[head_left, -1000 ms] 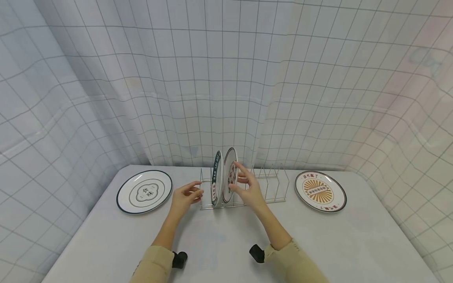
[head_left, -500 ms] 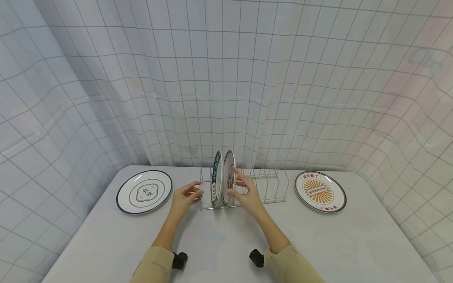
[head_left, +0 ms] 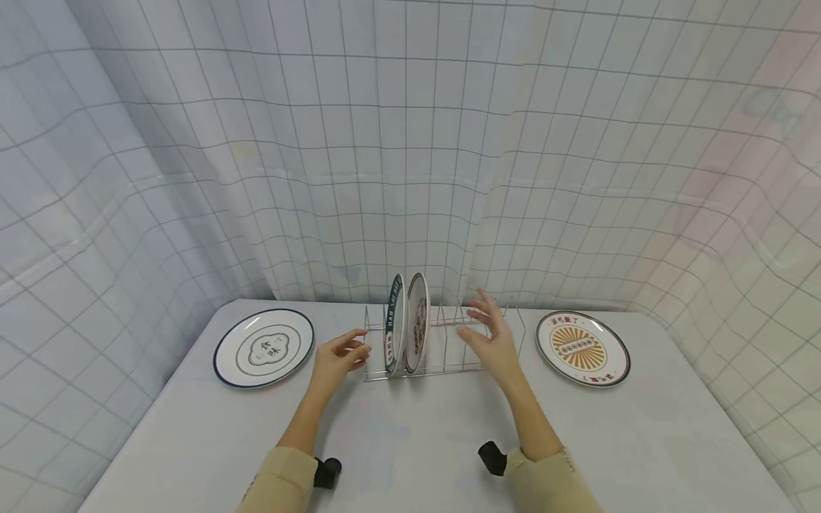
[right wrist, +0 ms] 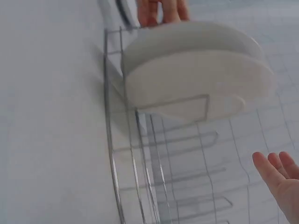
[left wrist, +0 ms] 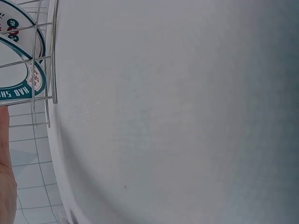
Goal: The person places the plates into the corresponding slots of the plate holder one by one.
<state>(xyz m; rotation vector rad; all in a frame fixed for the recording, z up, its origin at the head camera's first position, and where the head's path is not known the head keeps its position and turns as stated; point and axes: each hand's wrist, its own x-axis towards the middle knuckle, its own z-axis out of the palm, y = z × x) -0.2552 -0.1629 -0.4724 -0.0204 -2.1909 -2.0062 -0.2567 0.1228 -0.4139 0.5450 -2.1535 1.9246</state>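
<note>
A wire dish rack (head_left: 449, 371) stands on the white table with two plates upright in its left part. The left plate (head_left: 394, 320) has a dark green lettered rim; the other plate (head_left: 418, 320) carries a reddish pattern at its centre. My left hand (head_left: 336, 356) grips the rack's left end wire with thumb and fingers. To the right of both plates, my right hand (head_left: 494, 338) hovers by the bare slots, fingers spread and holding nothing. From the right wrist view, the plates' pale backs (right wrist: 201, 79) and the right hand's fingers (right wrist: 275, 168) show apart.
A plate with a dark blue rim (head_left: 263, 349) lies flat left of the rack. Another plate with an orange sunburst (head_left: 582, 349) lies flat at the right. A white grid-patterned curtain (head_left: 410, 178) surrounds the table's back and sides.
The reddish-patterned plate has settled lower in the rack beside the green-rimmed one. My right hand has let go of it and moved right. The left hand stays at the rack.
</note>
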